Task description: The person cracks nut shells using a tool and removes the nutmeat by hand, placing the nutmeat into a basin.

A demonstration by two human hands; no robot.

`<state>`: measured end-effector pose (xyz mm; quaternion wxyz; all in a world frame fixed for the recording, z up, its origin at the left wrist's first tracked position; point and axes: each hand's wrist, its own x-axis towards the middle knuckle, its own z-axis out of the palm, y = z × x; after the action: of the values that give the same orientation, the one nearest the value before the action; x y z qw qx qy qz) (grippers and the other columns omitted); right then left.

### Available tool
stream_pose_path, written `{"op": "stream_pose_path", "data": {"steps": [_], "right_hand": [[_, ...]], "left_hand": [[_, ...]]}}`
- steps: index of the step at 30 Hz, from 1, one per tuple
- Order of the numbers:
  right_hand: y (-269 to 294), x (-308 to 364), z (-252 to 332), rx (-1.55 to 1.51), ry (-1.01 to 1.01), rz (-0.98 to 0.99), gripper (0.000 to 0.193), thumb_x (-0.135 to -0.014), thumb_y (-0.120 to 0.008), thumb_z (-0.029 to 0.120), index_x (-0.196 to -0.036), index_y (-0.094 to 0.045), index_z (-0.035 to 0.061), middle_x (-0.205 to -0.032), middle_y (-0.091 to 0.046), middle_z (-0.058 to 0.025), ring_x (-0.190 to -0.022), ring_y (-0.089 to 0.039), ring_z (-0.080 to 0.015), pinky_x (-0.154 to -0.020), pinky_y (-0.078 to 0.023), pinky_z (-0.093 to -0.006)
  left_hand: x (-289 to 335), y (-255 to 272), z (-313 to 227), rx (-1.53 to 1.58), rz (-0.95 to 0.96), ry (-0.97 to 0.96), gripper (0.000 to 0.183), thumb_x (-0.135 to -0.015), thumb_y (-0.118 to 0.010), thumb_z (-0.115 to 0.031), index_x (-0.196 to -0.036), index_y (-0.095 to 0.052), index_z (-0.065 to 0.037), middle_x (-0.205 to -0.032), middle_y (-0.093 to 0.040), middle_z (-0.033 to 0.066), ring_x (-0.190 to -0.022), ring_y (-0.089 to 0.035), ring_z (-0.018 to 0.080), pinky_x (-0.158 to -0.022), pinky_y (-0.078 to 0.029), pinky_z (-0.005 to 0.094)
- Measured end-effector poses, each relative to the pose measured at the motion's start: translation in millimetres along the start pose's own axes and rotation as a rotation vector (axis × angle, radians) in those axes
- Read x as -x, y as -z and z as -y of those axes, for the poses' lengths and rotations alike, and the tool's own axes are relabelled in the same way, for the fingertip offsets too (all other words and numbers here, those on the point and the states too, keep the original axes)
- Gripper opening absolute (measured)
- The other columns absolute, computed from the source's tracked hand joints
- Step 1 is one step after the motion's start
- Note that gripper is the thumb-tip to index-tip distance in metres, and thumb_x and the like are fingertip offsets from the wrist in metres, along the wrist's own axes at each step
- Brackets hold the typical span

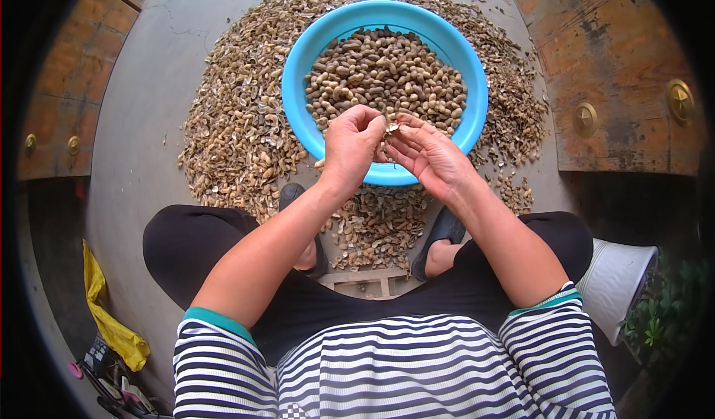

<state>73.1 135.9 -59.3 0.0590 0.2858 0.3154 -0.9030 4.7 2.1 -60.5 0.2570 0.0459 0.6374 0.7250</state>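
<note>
My left hand (348, 148) is closed, thumb and forefinger pinching a broken peanut shell (392, 128) over the near rim of a blue plastic basin (293, 84). From the other side my right hand (438, 160) meets it, its thumb and curled fingers around the same shell. The fingers partly hide the shell, and I cannot tell whether a kernel is inside. Whole unshelled peanuts (387, 69) fill much of the basin beyond my hands.
A wide heap of empty peanut shells (238, 113) surrounds the basin on the grey floor (141, 143). Wooden doors with brass studs (596, 69) stand at both sides. A white pot (611, 281) is by my right knee, a yellow bag (112, 315) at lower left.
</note>
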Motion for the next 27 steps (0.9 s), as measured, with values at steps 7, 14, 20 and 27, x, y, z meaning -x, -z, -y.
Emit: {"op": "stream_pose_path", "data": {"steps": [7, 14, 20, 27], "right_hand": [[1.8, -3.7, -1.3, 0.02, -0.041, -0.082, 0.022, -0.092, -0.053, 0.012, -0.11, -0.052, 0.0008, -0.108, -0.058, -0.0122, -0.1, -0.059, -0.0213, -0.089, -0.051, -0.0349], [13.9, -12.9, -2.3, 0.143, 0.014, -0.35, 0.028, -0.089, -0.046, 0.003, -0.117, -0.046, -0.003, -0.111, -0.057, -0.0149, -0.098, -0.059, -0.0226, -0.086, -0.053, -0.036], [66.6, -52.8, 4.1, 0.44, 0.056, -0.422, 0.035, -0.087, -0.045, 0.0, -0.122, -0.046, -0.0067, -0.113, -0.057, -0.0185, -0.095, -0.061, -0.0238, -0.082, -0.054, -0.0327], [91.5, -96.1, -28.0, 1.542, 0.314, -0.324, 0.031, -0.072, -0.051, -0.005, -0.095, -0.069, 0.0048, -0.096, -0.067, -0.0127, -0.087, -0.065, -0.0229, -0.082, -0.051, -0.0336]], "left_hand": [[1.0, 0.5, -3.0, -0.109, 0.004, 0.012, 0.011, -0.086, -0.056, -0.01, -0.086, -0.059, 0.0, -0.066, -0.055, 0.0009, -0.053, -0.05, 0.0058, -0.046, -0.045, 0.0206], [-14.9, 17.3, -1.1, -0.453, -0.019, 0.08, 0.017, -0.076, -0.055, -0.009, -0.08, -0.065, 0.005, -0.063, -0.063, 0.01, -0.048, -0.061, 0.0157, -0.048, -0.051, 0.0279], [-20.8, 25.0, -12.6, -0.689, -0.031, 0.061, 0.018, -0.074, -0.053, -0.008, -0.079, -0.066, 0.004, -0.063, -0.064, 0.0154, -0.048, -0.062, 0.0199, -0.053, -0.051, 0.0323], [-8.9, 31.3, -3.7, -0.929, 0.225, 0.097, 0.018, -0.072, -0.052, -0.007, -0.077, -0.067, 0.001, -0.068, -0.064, 0.0198, -0.067, -0.065, 0.0308, -0.066, -0.052, 0.039]]}}
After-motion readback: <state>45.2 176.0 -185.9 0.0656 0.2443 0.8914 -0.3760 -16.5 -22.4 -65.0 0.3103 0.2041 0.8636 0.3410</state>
